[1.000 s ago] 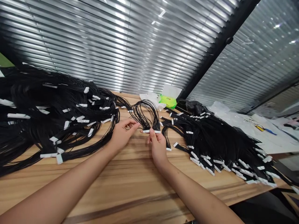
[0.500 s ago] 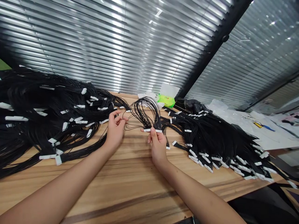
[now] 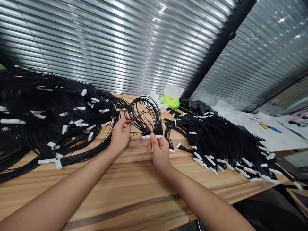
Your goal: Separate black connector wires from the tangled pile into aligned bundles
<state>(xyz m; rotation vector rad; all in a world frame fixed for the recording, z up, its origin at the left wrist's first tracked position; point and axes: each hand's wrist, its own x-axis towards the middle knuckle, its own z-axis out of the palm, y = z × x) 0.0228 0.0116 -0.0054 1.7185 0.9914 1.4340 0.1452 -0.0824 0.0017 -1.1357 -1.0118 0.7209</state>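
Wooden workbench (image 3: 120,183), spanning the view, backed by slatted window blinds (image 3: 96,45). Heap of black wires (image 3: 53,118) with white connectors at 10 o'clock; second heap of black wires (image 3: 216,144) at 2 o'clock; green packet (image 3: 170,102) at 12 o'clock, beyond the hands. Looped wire bundle (image 3: 144,112) at 12 o'clock, raised above the bench between the heaps, ends gathered into two white connectors (image 3: 146,136). Right hand (image 3: 160,149): thumb and forefinger clenched in a pinch on the connectors, seemingly a sound hold, with the strands hanging free of both heaps. Left hand (image 3: 120,136): fingers half-curled beside the loop's left flank, grasp impossible to tell.
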